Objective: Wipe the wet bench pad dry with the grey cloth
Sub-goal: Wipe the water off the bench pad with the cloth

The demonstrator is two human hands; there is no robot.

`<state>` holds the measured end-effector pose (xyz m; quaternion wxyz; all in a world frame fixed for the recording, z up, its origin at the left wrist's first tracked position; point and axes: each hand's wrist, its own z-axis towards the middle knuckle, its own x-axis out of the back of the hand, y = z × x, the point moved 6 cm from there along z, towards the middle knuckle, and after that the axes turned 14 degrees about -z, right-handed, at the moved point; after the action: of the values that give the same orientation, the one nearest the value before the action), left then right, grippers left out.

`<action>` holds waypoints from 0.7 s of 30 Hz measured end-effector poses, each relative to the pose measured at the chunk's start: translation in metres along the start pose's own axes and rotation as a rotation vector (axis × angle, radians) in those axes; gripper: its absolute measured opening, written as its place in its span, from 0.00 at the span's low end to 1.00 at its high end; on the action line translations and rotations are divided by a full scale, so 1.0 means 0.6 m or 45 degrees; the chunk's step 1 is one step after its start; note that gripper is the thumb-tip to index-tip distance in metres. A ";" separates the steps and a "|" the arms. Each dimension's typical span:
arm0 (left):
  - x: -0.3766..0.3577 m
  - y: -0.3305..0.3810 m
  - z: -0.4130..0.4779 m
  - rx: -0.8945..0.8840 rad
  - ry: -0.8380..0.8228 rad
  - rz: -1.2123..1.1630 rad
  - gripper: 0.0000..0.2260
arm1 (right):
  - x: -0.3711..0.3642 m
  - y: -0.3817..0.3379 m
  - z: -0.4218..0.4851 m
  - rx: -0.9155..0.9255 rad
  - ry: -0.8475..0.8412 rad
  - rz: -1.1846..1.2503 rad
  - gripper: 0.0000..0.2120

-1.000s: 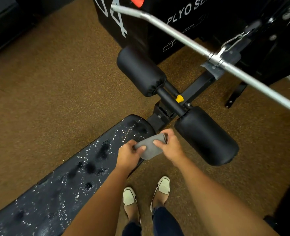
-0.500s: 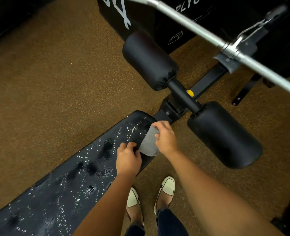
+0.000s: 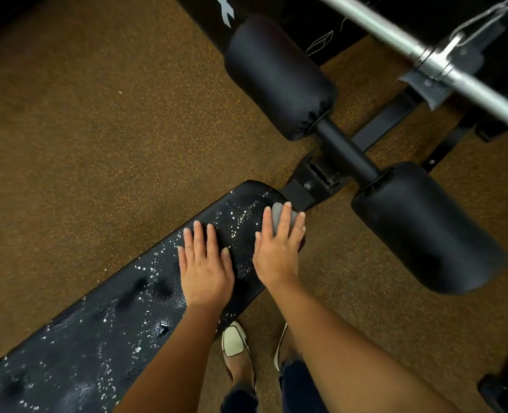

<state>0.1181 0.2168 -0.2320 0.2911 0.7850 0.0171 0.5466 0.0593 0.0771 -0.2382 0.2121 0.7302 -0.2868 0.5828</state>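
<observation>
A long black bench pad (image 3: 103, 332) runs from lower left to the centre, dotted with water droplets. My right hand (image 3: 278, 245) lies flat with straight fingers on the grey cloth (image 3: 276, 211), pressing it onto the pad's far end near its right edge. Most of the cloth is hidden under that hand. My left hand (image 3: 206, 268) rests flat on the wet pad just left of it, fingers spread and straight, holding nothing.
Two black foam roller pads (image 3: 279, 79) (image 3: 425, 228) sit on a crossbar beyond the bench end. A silver bar (image 3: 419, 55) crosses the top right above a black plyo box (image 3: 321, 22). Brown speckled floor (image 3: 97, 144) surrounds the bench; my shoes (image 3: 234, 341) stand below.
Both hands gripped the cloth in the air a second ago. The left hand let go and flattened on the pad; the right hand laid the cloth down and pressed it flat.
</observation>
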 end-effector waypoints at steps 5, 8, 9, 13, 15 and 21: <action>-0.004 -0.002 0.023 -0.052 -0.002 0.053 0.28 | -0.009 0.013 -0.027 0.479 0.145 -0.120 0.30; -0.005 -0.002 0.034 -0.052 -0.005 0.082 0.28 | -0.006 0.044 -0.008 0.282 0.157 -0.008 0.30; -0.007 -0.001 0.036 -0.058 -0.020 0.097 0.28 | 0.000 0.039 0.005 0.171 0.152 0.040 0.31; -0.016 -0.003 0.041 -0.078 -0.051 0.134 0.28 | 0.004 -0.027 0.000 0.368 0.180 -0.027 0.34; -0.018 -0.010 0.040 -0.061 -0.048 0.143 0.28 | -0.009 -0.015 -0.033 0.567 0.203 -0.044 0.35; -0.020 -0.018 0.040 -0.040 -0.051 0.124 0.28 | 0.015 0.034 0.035 0.143 0.223 0.029 0.34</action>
<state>0.1372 0.2111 -0.2526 0.2767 0.7910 -0.0357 0.5445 0.0628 0.0468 -0.2346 0.1884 0.6840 -0.2423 0.6618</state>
